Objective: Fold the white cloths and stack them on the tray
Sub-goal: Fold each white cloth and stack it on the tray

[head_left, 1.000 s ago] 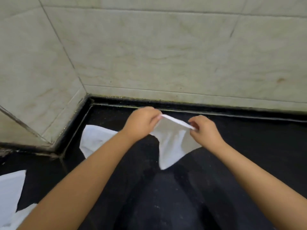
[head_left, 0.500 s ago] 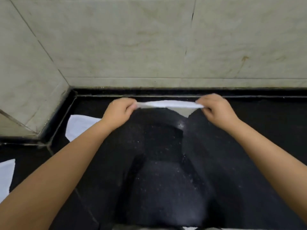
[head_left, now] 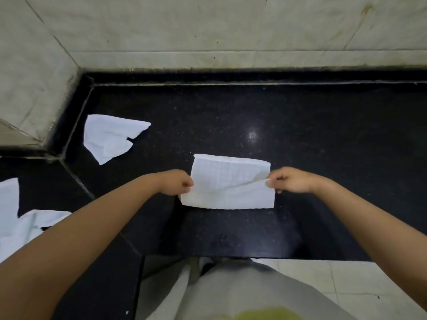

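Nearest the camera: pale trousers (head_left: pixel 242 294) and a bit of light floor tile (head_left: pixel 346 278), both below the counter's front edge and well short of the fingers.

Next out, the two forearms reach over the black counter (head_left: pixel 300 125). Left hand (head_left: pixel 179 183) has its fingers curled, pinching the white cloth (head_left: pixel 228 188) at its left edge; right hand (head_left: pixel 290 181) pinches the right edge, thumb and fingertips closed on a raised flap. The cloth lies between the two sets of fingers, already a rough rectangle, w/ a diagonal crease running to the right-hand pinch. Judging by that, the grip at both sides keeps the layers lined up & taut so the next fold lands square; looks mid-fold, not done.

Left of the left fingers, near the frame edge: loose white cloths (head_left: pixel 20 225), unfolded. Farther out and left of the fingers, a crumpled cloth (head_left: pixel 108 139) by the counter corner. Nothing sits btwn the fingers and the counter beyond them.

Farthest: tiled wall (head_left: pixel 208 31). No tray in view, so can't tell where the stack goes.
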### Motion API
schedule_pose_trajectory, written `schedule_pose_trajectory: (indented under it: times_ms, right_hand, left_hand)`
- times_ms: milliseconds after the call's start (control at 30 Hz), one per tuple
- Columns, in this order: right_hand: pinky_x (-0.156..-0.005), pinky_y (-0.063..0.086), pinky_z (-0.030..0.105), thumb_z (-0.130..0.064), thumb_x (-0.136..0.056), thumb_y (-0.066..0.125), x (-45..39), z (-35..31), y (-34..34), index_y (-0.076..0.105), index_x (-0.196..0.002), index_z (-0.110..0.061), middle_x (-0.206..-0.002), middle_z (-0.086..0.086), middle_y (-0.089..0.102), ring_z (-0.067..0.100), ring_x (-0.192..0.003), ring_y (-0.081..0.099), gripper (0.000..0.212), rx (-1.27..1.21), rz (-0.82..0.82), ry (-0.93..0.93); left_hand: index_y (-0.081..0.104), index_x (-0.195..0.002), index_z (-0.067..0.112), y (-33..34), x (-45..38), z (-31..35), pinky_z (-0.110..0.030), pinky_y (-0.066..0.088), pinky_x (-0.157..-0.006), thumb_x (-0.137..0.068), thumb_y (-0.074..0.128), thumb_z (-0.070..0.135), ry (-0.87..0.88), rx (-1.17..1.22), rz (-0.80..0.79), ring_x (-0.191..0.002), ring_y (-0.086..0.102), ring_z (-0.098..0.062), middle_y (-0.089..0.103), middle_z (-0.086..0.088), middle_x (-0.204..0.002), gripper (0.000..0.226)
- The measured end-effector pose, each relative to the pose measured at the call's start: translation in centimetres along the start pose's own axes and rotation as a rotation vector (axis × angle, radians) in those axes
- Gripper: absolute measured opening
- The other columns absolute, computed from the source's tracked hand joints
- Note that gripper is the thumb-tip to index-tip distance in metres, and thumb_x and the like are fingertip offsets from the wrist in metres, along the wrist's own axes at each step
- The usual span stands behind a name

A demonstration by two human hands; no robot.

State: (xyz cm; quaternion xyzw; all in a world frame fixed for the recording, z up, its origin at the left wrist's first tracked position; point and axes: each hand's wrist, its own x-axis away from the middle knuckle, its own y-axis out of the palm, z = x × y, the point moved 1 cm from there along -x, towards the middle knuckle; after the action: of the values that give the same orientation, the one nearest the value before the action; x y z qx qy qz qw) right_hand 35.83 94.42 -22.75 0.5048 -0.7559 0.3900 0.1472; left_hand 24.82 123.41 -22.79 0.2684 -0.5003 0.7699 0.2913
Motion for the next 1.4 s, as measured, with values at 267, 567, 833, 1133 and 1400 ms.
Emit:
schedule_pose_trajectory:
  times_ms: [267,567,833,1133,1400]
  right_hand:
    - [-0.077,0.047,0.028,-0.008,-0.09,0.048,-3.7,0.7,-1.0,0.066,-0.105,-0.004,-0.099,0.009,0.068,0.024,-0.09,0.062,0.024,0.224,0.502,0.089]
    - [-0.081,0.046,0.032,-0.002,-0.088,0.048,-6.2,1.7,0.4,0.069,-0.097,0.001,-0.108,0.015,0.058,0.029,-0.097,0.056,0.023,0.321,0.653,0.13]
    - [-0.049,0.055,0.027,0.011,-0.051,0.081,-5.9,2.3,1.8,0.069,-0.066,0.001,-0.072,0.012,0.07,0.03,-0.067,0.065,0.022,0.607,0.681,-0.029]
    - [-0.09,0.036,0.036,-0.002,-0.085,0.049,-5.5,0.4,0.1,0.061,-0.109,-0.007,-0.101,0.009,0.065,0.028,-0.103,0.053,0.027,0.521,0.645,0.124]
    - [-0.071,0.039,0.036,-0.018,-0.075,0.047,-1.9,-2.4,-5.1,0.071,-0.077,-0.007,-0.081,0.014,0.065,0.032,-0.082,0.054,0.026,0.564,1.105,-0.272]
  left_hand:
    - [0.062,-0.107,0.008,-1.8,-4.5,0.0,-0.035,0.048,-0.078,-0.096,0.044,0.017,-0.244,0.077,0.61,-0.093,0.061,-0.026,0.065,-0.011,-0.104,0.022]
    - [0.067,-0.103,0.001,0.1,-7.8,-1.8,-0.037,0.049,-0.079,-0.094,0.048,0.011,-0.141,0.021,0.759,-0.105,0.055,-0.028,0.06,-0.014,-0.115,0.023]
    - [0.066,-0.059,0.012,-0.5,-8.0,-2.6,-0.016,0.047,-0.043,-0.038,0.09,0.002,0.102,-0.234,0.67,-0.051,0.061,-0.014,0.065,0.0,-0.059,0.033]
    - [0.056,-0.111,0.003,-0.5,-6.5,-2.1,-0.027,0.052,-0.076,-0.082,0.063,0.001,0.083,-0.264,0.627,-0.085,0.056,-0.018,0.058,-0.012,-0.105,0.03]
    - [0.053,-0.079,0.016,-5.2,-2.1,0.4,-0.027,0.033,-0.064,-0.092,0.049,0.034,0.068,-0.03,1.036,-0.066,0.041,-0.01,0.043,0.011,-0.067,0.023]
